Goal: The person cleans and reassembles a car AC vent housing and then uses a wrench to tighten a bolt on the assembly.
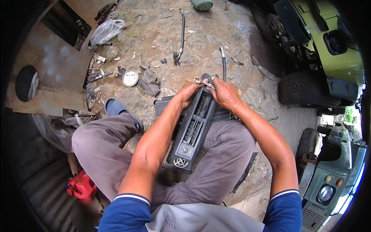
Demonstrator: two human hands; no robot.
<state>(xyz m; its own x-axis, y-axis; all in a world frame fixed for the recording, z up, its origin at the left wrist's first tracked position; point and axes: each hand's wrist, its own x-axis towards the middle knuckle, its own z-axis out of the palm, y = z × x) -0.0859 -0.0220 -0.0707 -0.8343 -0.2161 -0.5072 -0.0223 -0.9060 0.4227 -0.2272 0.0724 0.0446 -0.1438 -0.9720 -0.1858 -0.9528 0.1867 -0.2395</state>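
Boxy dark unit (pixel 184 149), slatted face (pixel 192 133) | shiny metal wrench (pixel 208 84) | rough stony ground (pixel 158 36) | unit's far end between left hand (pixel 188 94), clamped on it, and right hand (pixel 226 94), closed around wrench

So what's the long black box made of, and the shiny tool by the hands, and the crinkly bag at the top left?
The black box looks like hard plastic: dull, with moulded-looking edges, though painted metal is possible. The tool is probably steel, since it's silvery and shines. The bag looks like thin plastic: see-through, wrinkled and glossy.
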